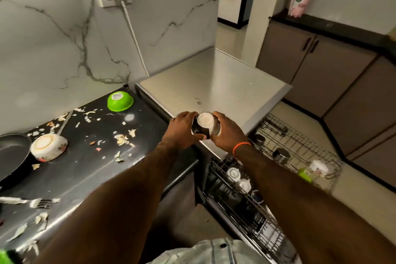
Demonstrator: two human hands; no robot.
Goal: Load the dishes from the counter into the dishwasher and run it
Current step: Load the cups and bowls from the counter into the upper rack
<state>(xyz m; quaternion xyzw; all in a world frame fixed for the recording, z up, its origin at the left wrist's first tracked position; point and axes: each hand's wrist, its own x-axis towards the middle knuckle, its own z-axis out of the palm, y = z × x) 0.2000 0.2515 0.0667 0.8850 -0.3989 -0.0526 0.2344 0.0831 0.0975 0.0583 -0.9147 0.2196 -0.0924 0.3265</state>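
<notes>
A small bowl [206, 124], upside down with its pale base showing, is held at the centre of the view, gripped between the left hand [182, 128] and the right hand [225, 133], above the steel dishwasher top [216, 83]. At five o'clock, the open dishwasher rack [246, 195] is already partly filled. At nine o'clock, a floral bowl [48, 147] and green bowl [120, 101] remain on the littered counter [90, 169]. Loading appears mid-way; the bowl probably needs lowering into a free slot, though free slots are hard to make out.
</notes>
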